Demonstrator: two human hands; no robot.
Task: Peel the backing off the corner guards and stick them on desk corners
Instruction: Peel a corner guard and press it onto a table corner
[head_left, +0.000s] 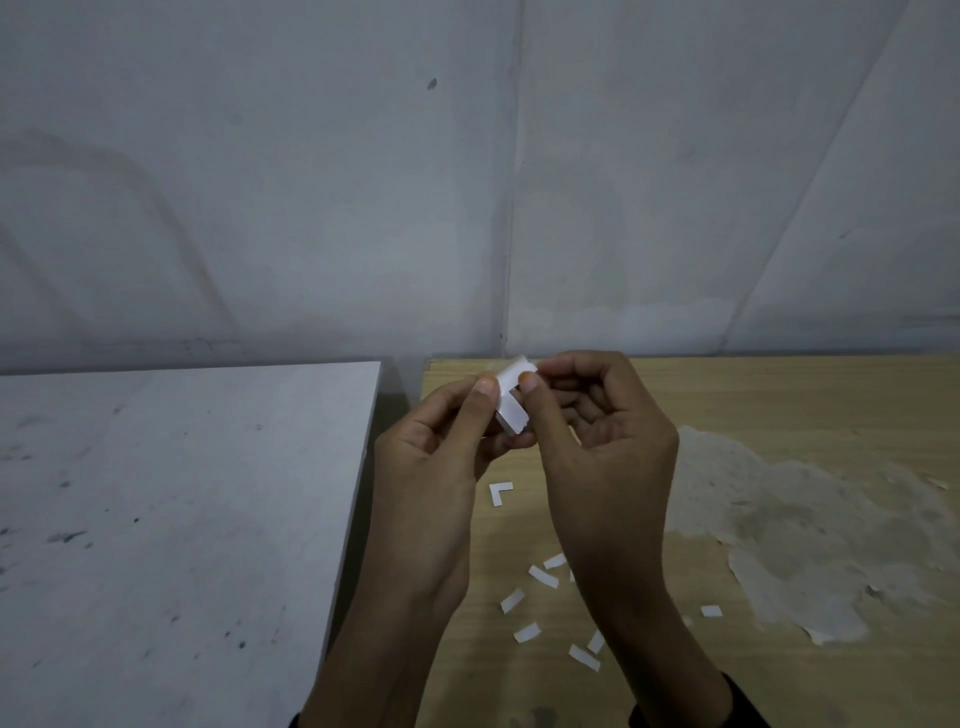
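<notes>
Starting at the left with a scuffed grey desk (171, 499), then a dark gap before a wooden desk (779, 410). Left hand (441, 441) up over that gap edge, thumb and fingers pinched on a white corner guard (511, 397). Right hand (597, 431) pinching the same guard from the other side, thumb on its backing. Below, an L-shaped backing piece (500, 491) and scattered white strips (543, 576) lying on the wood. Farther right, a peeled, pale patch (810, 525) of surface.
</notes>
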